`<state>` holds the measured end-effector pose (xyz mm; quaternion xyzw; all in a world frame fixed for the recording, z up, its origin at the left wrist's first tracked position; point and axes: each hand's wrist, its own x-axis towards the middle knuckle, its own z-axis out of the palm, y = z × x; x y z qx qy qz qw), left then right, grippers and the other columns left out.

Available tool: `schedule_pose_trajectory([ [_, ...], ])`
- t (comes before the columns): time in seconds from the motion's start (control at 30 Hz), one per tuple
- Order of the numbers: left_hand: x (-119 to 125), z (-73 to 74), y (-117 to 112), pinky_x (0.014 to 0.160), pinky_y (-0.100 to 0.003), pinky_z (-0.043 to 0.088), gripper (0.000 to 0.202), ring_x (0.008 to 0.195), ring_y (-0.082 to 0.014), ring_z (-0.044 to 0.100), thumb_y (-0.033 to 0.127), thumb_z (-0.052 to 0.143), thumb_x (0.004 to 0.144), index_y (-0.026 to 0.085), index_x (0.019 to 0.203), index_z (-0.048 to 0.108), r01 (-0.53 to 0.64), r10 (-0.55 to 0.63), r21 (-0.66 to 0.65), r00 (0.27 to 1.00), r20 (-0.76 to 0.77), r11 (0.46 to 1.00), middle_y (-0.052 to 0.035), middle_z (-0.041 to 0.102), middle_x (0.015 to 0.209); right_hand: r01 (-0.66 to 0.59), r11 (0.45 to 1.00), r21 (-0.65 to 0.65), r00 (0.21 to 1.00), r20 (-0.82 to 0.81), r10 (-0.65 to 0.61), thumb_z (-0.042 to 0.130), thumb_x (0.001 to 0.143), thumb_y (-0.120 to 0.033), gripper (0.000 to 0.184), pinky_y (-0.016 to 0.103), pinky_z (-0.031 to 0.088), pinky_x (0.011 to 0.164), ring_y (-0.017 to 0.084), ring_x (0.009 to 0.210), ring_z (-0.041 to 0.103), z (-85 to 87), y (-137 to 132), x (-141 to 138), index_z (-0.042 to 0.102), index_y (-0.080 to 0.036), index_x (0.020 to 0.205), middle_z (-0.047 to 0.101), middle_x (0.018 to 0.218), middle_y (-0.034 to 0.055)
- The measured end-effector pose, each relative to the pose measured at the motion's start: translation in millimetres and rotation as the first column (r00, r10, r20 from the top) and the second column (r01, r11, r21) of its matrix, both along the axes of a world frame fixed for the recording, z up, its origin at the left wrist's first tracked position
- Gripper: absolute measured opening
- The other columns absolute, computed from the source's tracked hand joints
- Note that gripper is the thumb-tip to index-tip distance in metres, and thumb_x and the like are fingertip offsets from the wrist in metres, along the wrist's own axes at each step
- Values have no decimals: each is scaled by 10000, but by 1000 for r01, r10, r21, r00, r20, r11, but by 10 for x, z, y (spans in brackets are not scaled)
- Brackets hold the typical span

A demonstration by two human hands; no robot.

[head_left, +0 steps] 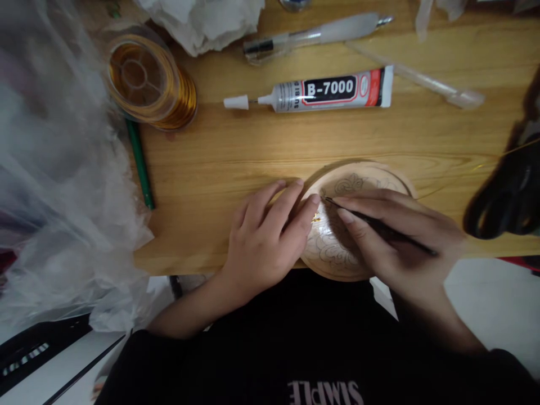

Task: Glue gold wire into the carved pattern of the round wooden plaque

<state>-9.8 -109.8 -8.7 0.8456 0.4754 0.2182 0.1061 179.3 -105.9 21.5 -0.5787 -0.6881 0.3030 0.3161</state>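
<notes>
A round, pale wooden disc [337, 269] with a raised rim lies at the table's front edge, with dark scroll patterns drawn on its face. My left hand [270, 230] rests at the disc's left side, fingers stretched out and a little apart, one fingertip on the disc. Between thumb and fingers my right hand [405, 236] grips slim black tweezers [367, 216], their tip touching or just above the disc beside my left fingertip. A small bit of gold wire [316, 217] shines on the disc near that fingertip. My right hand covers much of the disc's right side.
Behind the disc lie a B-7000 glue tube [331, 90], a pen [316, 35] and a clear plastic stick [439, 84]. A spool of gold wire [181, 98] and a green pencil-like stick [139, 160] are left, beside plastic wrapping [76, 185]. A black coiled cable [502, 197] lies right.
</notes>
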Motion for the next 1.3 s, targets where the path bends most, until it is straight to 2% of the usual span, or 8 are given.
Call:
schedule_pose_trajectory([
  [0.13, -22, -6, -5, 976, -418, 507, 318, 1128, -251, 590, 178, 598, 902, 151, 1218, 620, -13, 13, -8, 997, 69, 1000, -100, 661, 1224, -2, 1000, 12, 1000, -3, 2, 683, 835, -130, 245, 340, 594, 761, 182, 842, 709, -15, -5, 5, 723, -271, 1031, 748, 959, 14],
  [0.3, -27, -18, -4, 997, -436, 487, 345, 1159, -256, 576, 184, 589, 906, 173, 1251, 604, -5, 6, -15, 996, 91, 1000, -102, 650, 1236, -3, 1000, 14, 998, -68, 4, 693, 821, -98, 221, 297, 577, 804, 153, 865, 701, -19, -6, 0, 733, -197, 1014, 746, 964, 45],
  [0.6, -26, 30, 10, 904, -367, 541, 245, 1028, -206, 634, 102, 667, 858, 160, 1095, 655, 17, -27, 55, 983, 183, 998, -75, 697, 1092, -1, 1000, 2, 996, -94, 1, 700, 820, -111, 250, 307, 582, 801, 161, 880, 710, -22, -3, 30, 730, -243, 1030, 751, 1002, 27],
  [0.83, -135, 143, 65, 805, -286, 531, 93, 848, -115, 627, 109, 686, 851, 170, 882, 623, -1, 52, -129, 916, 397, 992, 0, 672, 871, -14, 1000, 18, 990, -142, 17, 697, 821, -99, 277, 319, 586, 773, 177, 898, 715, -47, 9, 38, 730, -259, 1045, 751, 1014, 28],
  [0.97, -128, 153, 73, 789, -271, 528, 53, 844, -101, 622, 150, 651, 890, 191, 880, 619, -47, 150, -217, 860, 488, 975, 20, 656, 866, -13, 1000, 4, 984, -178, 14, 703, 814, -90, 267, 314, 581, 754, 172, 877, 714, -67, 19, 52, 737, -247, 1028, 752, 998, 37],
  [1.03, -114, 162, 68, 795, -277, 524, 44, 846, -104, 614, 153, 635, 900, 187, 878, 616, -33, 140, -215, 851, 505, 976, 15, 650, 864, -9, 1000, -8, 981, -196, 7, 706, 813, -95, 265, 315, 580, 759, 168, 878, 711, -75, 19, 56, 737, -257, 1020, 752, 991, 25],
  [1.2, -77, 182, 50, 845, -330, 516, 55, 897, -135, 617, 155, 594, 920, 182, 913, 641, 33, 54, -186, 896, 442, 982, -21, 673, 927, 1, 999, -34, 978, -211, -9, 706, 818, -113, 248, 322, 579, 781, 166, 893, 707, -78, 16, 56, 738, -271, 1006, 752, 987, 8],
  [1.3, -50, 188, 33, 871, -349, 514, 146, 945, -153, 631, 159, 569, 933, 225, 1002, 680, 29, 94, -231, 859, 503, 973, -28, 695, 987, 8, 999, -44, 975, -223, -18, 705, 820, -123, 233, 314, 579, 767, 163, 881, 707, -77, 19, 54, 740, -267, 1000, 752, 979, 10],
])
